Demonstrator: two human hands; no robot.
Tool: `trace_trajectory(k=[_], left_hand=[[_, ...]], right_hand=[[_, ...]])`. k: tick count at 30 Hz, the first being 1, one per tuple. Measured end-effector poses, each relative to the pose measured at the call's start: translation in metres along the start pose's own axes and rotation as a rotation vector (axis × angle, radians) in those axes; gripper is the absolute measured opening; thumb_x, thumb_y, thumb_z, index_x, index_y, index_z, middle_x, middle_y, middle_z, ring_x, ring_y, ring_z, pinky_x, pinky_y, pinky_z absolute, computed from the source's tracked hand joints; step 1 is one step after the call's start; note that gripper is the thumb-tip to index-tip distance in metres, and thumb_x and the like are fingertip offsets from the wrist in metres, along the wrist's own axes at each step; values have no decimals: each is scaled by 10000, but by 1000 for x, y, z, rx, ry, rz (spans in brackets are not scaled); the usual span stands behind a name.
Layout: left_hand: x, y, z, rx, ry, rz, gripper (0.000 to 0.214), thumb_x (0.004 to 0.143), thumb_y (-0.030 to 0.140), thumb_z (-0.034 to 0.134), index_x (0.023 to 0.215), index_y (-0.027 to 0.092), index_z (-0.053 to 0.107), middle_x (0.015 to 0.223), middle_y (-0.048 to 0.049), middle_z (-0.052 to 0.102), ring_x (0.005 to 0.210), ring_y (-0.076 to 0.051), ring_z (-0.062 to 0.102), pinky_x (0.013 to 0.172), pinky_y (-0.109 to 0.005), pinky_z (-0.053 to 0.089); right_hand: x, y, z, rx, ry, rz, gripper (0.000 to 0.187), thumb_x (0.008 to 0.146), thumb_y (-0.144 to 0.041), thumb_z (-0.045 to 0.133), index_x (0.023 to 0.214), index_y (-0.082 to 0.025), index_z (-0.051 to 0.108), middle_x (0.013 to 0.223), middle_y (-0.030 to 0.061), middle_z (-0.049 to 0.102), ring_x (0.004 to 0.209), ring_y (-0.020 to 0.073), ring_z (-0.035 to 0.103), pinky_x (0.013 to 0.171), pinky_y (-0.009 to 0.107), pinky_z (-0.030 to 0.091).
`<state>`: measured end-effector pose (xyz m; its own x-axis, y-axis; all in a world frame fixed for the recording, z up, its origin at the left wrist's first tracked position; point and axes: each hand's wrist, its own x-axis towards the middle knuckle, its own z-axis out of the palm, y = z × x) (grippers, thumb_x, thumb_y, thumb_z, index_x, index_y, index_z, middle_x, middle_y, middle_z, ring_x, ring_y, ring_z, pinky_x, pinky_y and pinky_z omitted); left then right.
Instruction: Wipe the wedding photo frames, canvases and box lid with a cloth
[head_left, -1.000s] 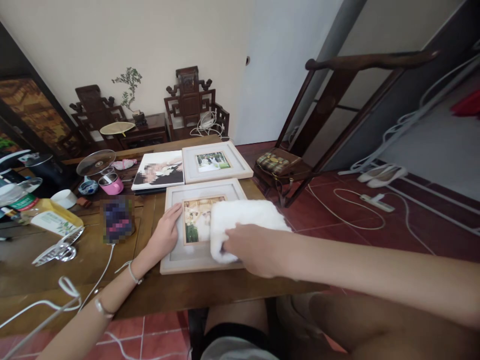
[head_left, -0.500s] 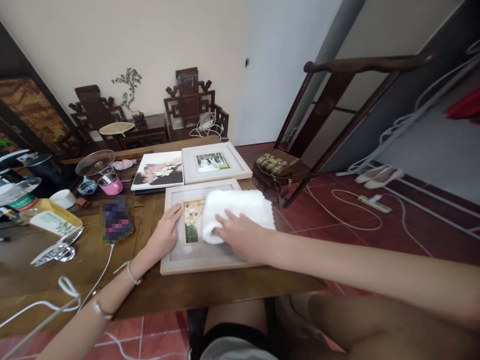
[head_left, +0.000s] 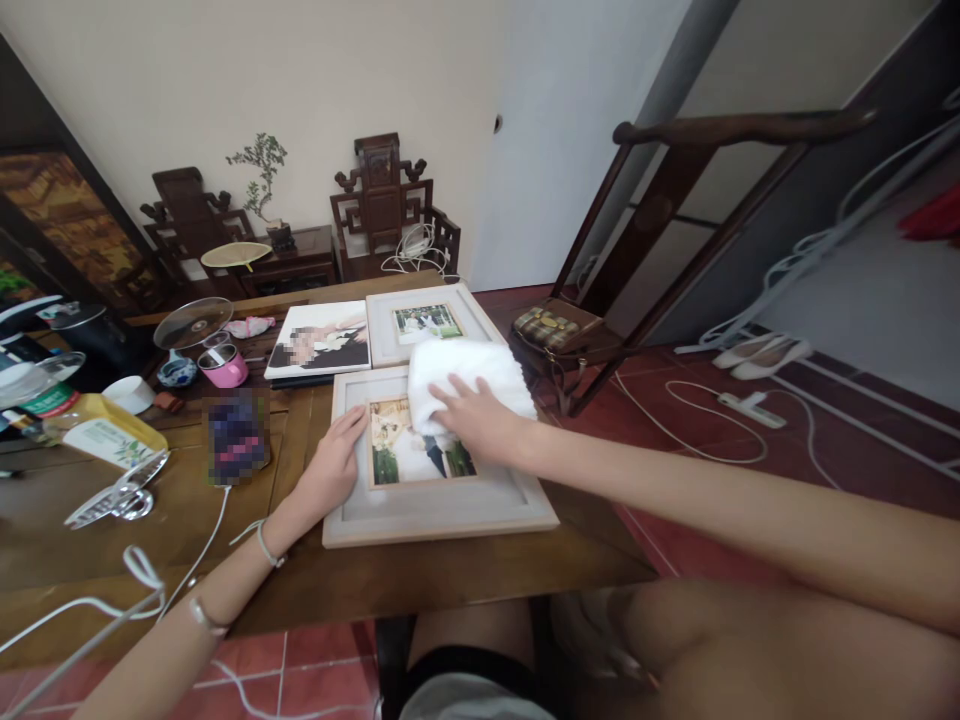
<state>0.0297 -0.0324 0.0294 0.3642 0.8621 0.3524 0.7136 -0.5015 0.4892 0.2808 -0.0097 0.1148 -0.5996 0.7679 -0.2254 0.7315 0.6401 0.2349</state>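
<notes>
A pale wooden picture frame [head_left: 439, 505] with a photo in it lies flat on the wooden table [head_left: 337, 585], near its front edge. My left hand [head_left: 330, 470] rests flat on the frame's left border, fingers stretched out. My right hand [head_left: 472, 420] presses a fluffy white cloth [head_left: 461, 375] onto the frame's upper right part, fingers spread over it. The cloth covers the frame's far right corner.
A second pale frame [head_left: 424, 320] and an unframed photo print [head_left: 319, 340] lie behind. To the left stand a pink cup [head_left: 223, 367], a blurred dark item [head_left: 236, 437], a yellow pack [head_left: 105, 435] and white cables [head_left: 142, 575]. A dark wooden chair [head_left: 600, 340] stands right of the table.
My right hand has slid the white cloth from the frame's lower right up and away to its top edge, uncovering the photo. My left hand has stayed on the frame's left side.
</notes>
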Motion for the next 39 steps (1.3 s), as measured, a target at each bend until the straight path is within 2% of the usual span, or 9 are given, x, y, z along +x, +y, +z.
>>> trace_trajectory(k=[3,8,11,14,18,24,31,35,39], left_hand=[[1,4,-1,8,-6,-17,621,797,2,366,1385,139,510,1461,-123,476,1385,-245,395,1177,-480,280],[2,8,-2,37,-9,-30,604,805,8,353,1378,114,514,1457,-141,476,1384,-251,395,1174,-482,287],[3,9,-1,31,-1,-37,606,800,7,356,1374,113,518,1457,-139,476,1382,-249,399,1176,-480,283],[4,8,0,11,-8,-37,613,800,11,367,1381,141,514,1464,-119,472,1386,-245,393,1180,-484,271],[5,7,1,7,-21,-28,611,799,16,374,1383,136,513,1465,-125,470,1383,-251,397,1180,-488,271],[1,2,0,2,18,15,625,801,8,373,1391,163,505,1460,-111,480,1378,-243,406,1171,-487,297],[-2,-4,-2,5,17,1,618,807,7,373,1386,174,511,1459,-101,482,1375,-241,411,1170,-485,300],[-1,-5,-1,-5,8,-4,622,809,12,384,1398,177,498,1465,-102,474,1381,-244,401,1174,-490,289],[0,-2,-2,-4,18,8,628,804,9,380,1397,179,498,1460,-100,482,1374,-240,411,1168,-485,301]], right_hand=[[-20,-16,-22,81,-131,-62,547,764,-19,555,1291,-161,591,1508,182,369,1354,424,329,993,600,384],[-60,-33,-51,242,-308,-226,497,763,25,500,1199,-155,655,1435,169,471,1258,360,484,940,474,466],[-77,-39,-58,333,-317,-342,530,747,48,483,1204,-155,657,1426,153,494,1229,329,526,922,417,488],[-82,-43,-59,364,-288,-370,562,730,48,502,1224,-176,649,1444,128,485,1260,343,500,927,438,501],[-72,-47,-50,314,-256,-299,538,744,25,530,1243,-149,629,1502,130,407,1310,384,438,955,502,490],[-25,-39,-15,99,-18,-151,554,807,-40,548,1344,-179,552,1560,152,281,1400,435,260,1022,665,347],[29,-13,3,-29,110,34,514,844,-30,505,1324,-198,578,1576,136,245,1416,442,202,1017,697,312],[25,-21,-4,-8,58,39,470,856,-51,508,1294,-192,609,1560,149,284,1401,445,241,1009,676,336],[-3,-45,-23,36,-43,-14,465,836,-55,530,1268,-196,630,1523,156,359,1353,453,336,953,632,423]])
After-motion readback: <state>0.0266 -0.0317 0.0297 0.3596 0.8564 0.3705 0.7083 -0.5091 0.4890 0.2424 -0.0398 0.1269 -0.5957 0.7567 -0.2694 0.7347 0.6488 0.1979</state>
